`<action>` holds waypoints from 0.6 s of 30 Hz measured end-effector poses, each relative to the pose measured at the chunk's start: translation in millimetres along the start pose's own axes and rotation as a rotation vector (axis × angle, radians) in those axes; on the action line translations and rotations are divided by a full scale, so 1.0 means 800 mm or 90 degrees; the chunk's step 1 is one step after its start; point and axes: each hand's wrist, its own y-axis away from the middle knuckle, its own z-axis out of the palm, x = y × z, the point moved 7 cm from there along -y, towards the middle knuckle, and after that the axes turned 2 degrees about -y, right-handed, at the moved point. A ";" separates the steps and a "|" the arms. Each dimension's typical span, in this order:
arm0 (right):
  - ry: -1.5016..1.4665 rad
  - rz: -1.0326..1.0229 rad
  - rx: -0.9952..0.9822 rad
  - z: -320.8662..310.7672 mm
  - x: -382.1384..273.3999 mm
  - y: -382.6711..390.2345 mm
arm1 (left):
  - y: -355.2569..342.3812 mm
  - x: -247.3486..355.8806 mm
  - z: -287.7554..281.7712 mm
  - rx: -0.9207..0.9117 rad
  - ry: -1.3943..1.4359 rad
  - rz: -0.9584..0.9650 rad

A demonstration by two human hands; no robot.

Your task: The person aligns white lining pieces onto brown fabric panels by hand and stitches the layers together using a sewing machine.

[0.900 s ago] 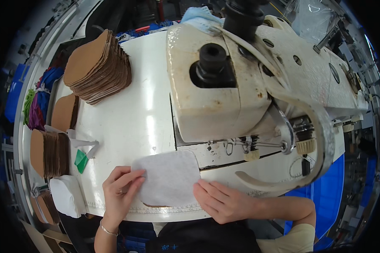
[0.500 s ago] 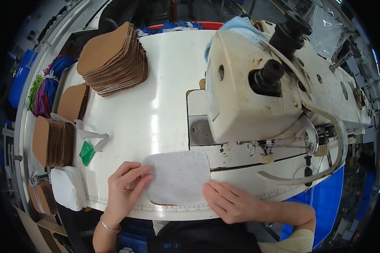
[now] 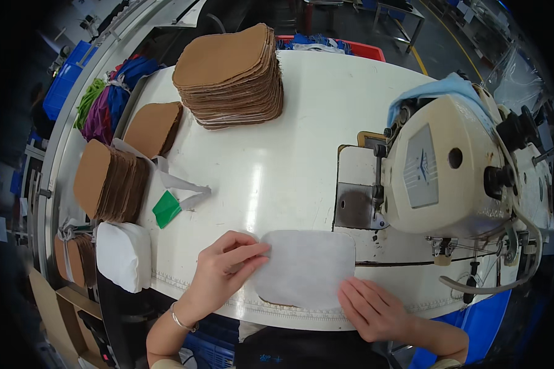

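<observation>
A white, round-cornered fabric sheet lies flat at the front of the white table, with a sliver of brown beneath its lower edge. My left hand is closed on the sheet's left edge, thumb and fingers at its border. My right hand has its fingers held together on the lower right edge of the same sheet. The metal plate of a cream sewing machine is just behind the sheet to the right; a pale blue cloth drapes over the machine's head.
Stacks of brown pieces stand at the back and left, beside a white stack, pale strips with a green scrap, and bundled coloured fabric. A red bin is behind the table, a blue bin below right.
The head camera's view has swung, so the table and machine appear further right and more of the back shows. My hands stay on the white sheet's edges, with little visible change.
</observation>
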 end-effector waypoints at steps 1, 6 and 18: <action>0.004 -0.004 -0.004 0.001 0.001 -0.001 | 0.000 -0.003 -0.001 0.002 0.001 -0.004; 0.015 0.001 -0.001 0.002 -0.002 0.000 | 0.001 -0.006 0.000 0.011 0.017 -0.017; 0.012 0.009 -0.007 0.006 -0.003 0.002 | 0.000 -0.006 0.002 -0.004 -0.010 -0.002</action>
